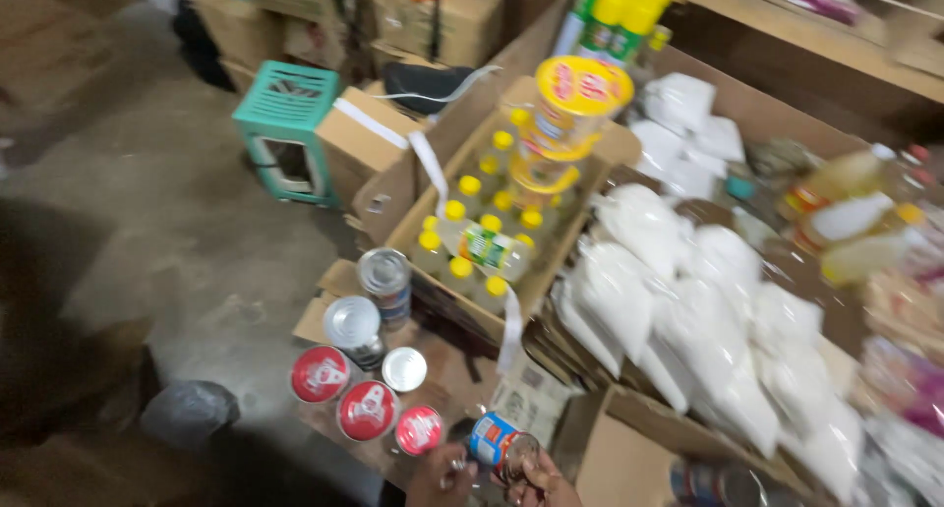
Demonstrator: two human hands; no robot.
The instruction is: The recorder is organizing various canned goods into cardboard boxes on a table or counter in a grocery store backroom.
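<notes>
Blue tin held in both hands at the bottom edge of the view.

The left hand and right hand close their grip around a small blue tin — it lies tilted between the fingers, its metal end towards the right hand. Just beside it, to the left, red-lidded tins stand on flattened cardboard — a box of yellow-capped bottles sits beyond.

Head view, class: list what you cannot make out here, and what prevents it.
- Left hand and right hand: cut off by the bottom edge; their grip on the blue can is unclear.
- White bags: contents blurred by motion.
- Bottles at right: smeared, count unclear.
- Dark bag: in shadow.
</notes>
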